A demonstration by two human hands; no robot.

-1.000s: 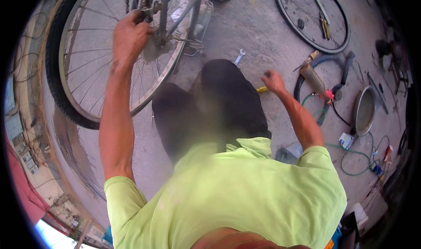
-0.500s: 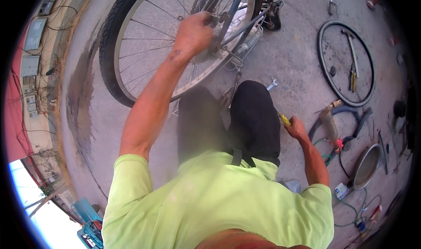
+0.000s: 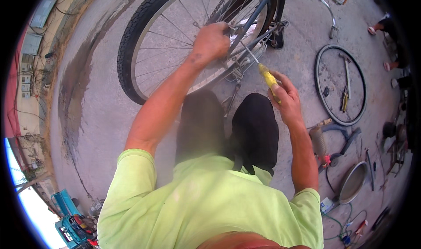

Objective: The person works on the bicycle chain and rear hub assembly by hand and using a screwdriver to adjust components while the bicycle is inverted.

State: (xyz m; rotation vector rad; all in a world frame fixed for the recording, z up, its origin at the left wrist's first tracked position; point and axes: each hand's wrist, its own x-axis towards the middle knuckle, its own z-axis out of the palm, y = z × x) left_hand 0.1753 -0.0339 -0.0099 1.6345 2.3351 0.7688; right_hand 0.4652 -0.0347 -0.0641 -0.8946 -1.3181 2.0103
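Observation:
A bicycle's spoked wheel [image 3: 125, 69] stands in front of me, its frame tube [image 3: 252, 19] slanting past the hub. My left hand [image 3: 212, 43] is closed beside the hub, over the spokes. What its fingers grip there is hidden. In my right hand [image 3: 286, 96] is a screwdriver [image 3: 268, 79], held by its yellow handle. Its thin shaft points up and left at the frame parts near the hub; I cannot tell whether the tip touches them. My knees are bent just below the wheel.
To the right lies a loose tyre [image 3: 319, 69] with a hammer [image 3: 347, 73] and pliers [image 3: 345, 102] inside it. Nearer are a dark blue tube [image 3: 337, 128] and a metal basin [image 3: 353, 183]. A teal toolbox [image 3: 68, 229] sits at lower left. Other people's feet [image 3: 372, 30] show far right.
My right hand has risen from beside my right knee, bringing the screwdriver up toward the hub. My left hand stays by the hub. The whole view has shifted slightly.

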